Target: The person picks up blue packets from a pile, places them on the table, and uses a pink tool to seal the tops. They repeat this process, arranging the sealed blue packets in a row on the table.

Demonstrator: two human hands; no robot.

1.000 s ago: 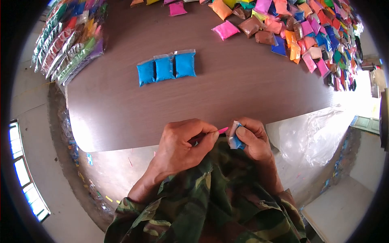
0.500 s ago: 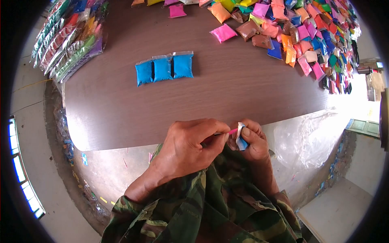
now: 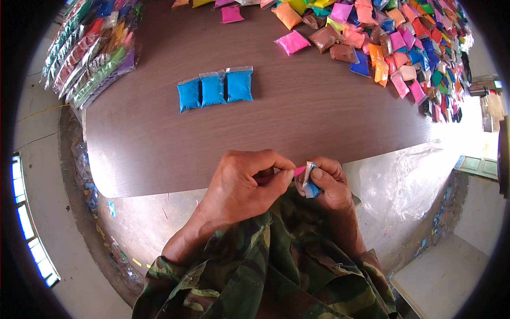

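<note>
My left hand [image 3: 241, 185] is closed, thumb and fingertips pinching one end of a narrow pink strip [image 3: 299, 171]. The strip runs to the edge of a small blue packet [image 3: 312, 188] with a clear, folded plastic end. My right hand [image 3: 333, 190] grips that packet between thumb and fingers, hiding much of it. Both hands are close together above my lap, at the table's near edge. Beyond them, three blue packets [image 3: 213, 90] lie side by side on the brown table [image 3: 297, 122].
A big heap of small coloured packets [image 3: 404, 45] covers the table's far right. Larger stacked plastic bags [image 3: 98, 53] of coloured material stand at the far left. A clear plastic sheet [image 3: 398, 183] hangs or lies below the table edge on the right. Scraps litter the floor.
My left hand has shifted slightly left and more of the pink strip shows. The blue packet in my right hand has moved a little left and turned.
</note>
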